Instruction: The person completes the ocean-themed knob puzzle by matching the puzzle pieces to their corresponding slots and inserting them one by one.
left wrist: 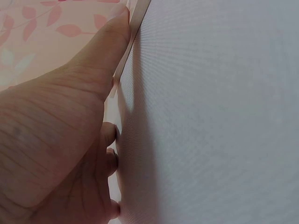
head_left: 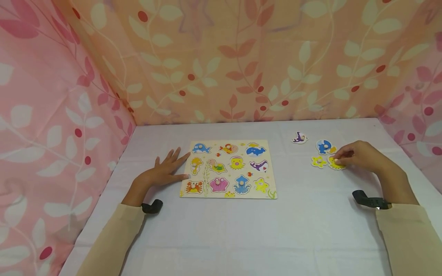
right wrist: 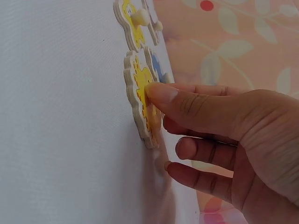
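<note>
Right hand (head_left: 360, 155) pinches yellow piece (head_left: 332, 163), pickup step imo; next needs lift toward board (head_left: 231, 174), nine o'clock. Left hand (head_left: 165, 170): fingers spread.

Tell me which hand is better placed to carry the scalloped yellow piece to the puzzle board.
The right hand, I'd judge: it pinches that scalloped yellow piece. The left hand, spread, touches the left edge of the puzzle board, well away from the piece.
</note>
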Tool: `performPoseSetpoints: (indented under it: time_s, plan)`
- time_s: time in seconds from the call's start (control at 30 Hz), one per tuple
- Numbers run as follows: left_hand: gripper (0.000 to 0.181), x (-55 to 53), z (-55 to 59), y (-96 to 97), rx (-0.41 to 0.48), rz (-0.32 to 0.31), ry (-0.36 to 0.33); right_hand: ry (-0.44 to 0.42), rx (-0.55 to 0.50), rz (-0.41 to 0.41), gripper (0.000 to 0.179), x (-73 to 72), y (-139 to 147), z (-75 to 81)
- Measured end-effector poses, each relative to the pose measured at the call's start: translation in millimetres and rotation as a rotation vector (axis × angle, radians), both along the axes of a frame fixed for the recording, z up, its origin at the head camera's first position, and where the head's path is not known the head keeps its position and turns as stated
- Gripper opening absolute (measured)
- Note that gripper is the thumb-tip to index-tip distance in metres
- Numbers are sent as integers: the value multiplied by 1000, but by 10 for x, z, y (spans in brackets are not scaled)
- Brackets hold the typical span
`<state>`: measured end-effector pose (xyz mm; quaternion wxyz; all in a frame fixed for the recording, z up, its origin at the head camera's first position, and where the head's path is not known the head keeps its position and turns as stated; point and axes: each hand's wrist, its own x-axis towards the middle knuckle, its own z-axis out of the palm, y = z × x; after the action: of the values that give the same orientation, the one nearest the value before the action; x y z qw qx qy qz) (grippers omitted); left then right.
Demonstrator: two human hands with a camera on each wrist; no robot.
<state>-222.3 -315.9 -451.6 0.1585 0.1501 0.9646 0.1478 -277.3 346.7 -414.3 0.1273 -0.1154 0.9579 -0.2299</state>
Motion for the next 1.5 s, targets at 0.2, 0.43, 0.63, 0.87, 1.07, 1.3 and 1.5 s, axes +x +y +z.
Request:
performPoseSetpoints:
  time_s: [0.2, 0.43, 0.63, 0.87, 1.07, 1.3, 1.5]
  plan:
    - [96, 18, -1, 3, 5, 3, 0, -1, 1, 5, 23, -26, 35, -43]
    - [95, 28, 20, 14, 10, 0, -1, 34, 8, 28, 25, -12, 1, -6]
    - [95, 35, 54, 27, 3, -2, -1, 42, 13, 26, 25, 12, -44, 62]
    - [95, 32, 52, 25, 2, -2, -6, 25, 15, 21, 26, 25, -61, 43]
    - [95, 34, 56, 28, 5, -1, -8, 32, 31, 26, 27, 31, -56, 47]
    - [95, 39, 69, 37, 4, -2, -9, 27, 32, 37, 25, 43, -60, 120]
    - [94, 34, 68, 31, 10, -5, -11, 40, 37, 42, 25, 78, -88, 215]
